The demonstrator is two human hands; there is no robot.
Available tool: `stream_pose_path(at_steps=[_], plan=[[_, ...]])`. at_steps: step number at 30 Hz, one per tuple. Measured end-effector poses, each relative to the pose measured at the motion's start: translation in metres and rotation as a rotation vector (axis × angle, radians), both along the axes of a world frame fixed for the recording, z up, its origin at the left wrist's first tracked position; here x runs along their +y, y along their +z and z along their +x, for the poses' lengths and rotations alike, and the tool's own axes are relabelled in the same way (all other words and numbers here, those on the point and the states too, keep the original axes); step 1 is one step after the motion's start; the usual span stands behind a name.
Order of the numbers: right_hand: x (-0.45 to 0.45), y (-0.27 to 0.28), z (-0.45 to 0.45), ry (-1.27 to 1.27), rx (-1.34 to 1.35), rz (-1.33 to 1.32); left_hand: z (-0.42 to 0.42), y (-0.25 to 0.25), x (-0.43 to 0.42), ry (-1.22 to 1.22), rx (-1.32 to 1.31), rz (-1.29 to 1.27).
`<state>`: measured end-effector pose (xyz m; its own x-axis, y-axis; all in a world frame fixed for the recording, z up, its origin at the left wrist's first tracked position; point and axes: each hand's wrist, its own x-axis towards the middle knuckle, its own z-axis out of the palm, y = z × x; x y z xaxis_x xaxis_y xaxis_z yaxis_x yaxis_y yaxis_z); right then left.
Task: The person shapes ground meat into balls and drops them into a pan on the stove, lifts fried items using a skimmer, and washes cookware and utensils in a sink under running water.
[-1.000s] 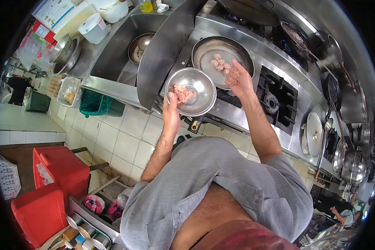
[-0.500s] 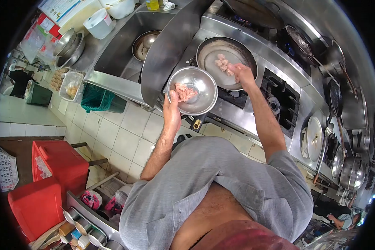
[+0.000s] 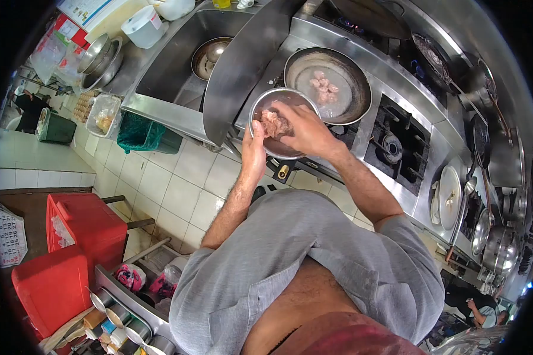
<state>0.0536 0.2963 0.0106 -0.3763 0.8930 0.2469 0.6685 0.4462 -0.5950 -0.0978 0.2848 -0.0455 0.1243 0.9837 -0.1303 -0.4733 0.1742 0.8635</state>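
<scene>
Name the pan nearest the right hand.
The pan holding meat pieces, just beyond the bowl; all others, like the sink pan, lie farther off.

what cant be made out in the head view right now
In the head view:
Meat under the right hand: hidden by that hand.
Left hand: fingers beneath the metal bowl, hidden by the bowl.
Dark wok: far side cut off by the top edge.
Printed sheet: wording too small.
</scene>
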Motion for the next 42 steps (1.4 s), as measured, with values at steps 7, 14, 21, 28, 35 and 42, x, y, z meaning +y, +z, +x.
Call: stream_pose_path(at_steps=[7, 14, 21, 28, 35, 42], plan=[[-0.003, -0.016, -0.009, -0.083, -0.226, 0.023, 0.002, 0.0, -0.001, 0.002, -0.009, 0.026], [0.008, -0.014, 0.018, -0.122, 0.092, 0.221, -0.001, -0.005, 0.0, 0.043, 0.006, 0.019], [0.024, 0.002, 0.073, 0.081, 1.686, -0.678, -0.004, -0.01, 0.006, 0.022, -0.043, 0.029], [0.037, -0.029, 0.099, -0.274, 1.807, -0.656, 0.001, -0.007, 0.004, 0.013, -0.043, 0.005], [0.04, -0.037, 0.104, -0.645, 1.703, -0.731, 0.0, -0.011, 0.005, 0.025, -0.06, -0.002], [0.03, -0.017, 0.102, -0.515, 1.616, -0.645, 0.001, -0.013, 0.006, 0.022, -0.07, -0.014]])
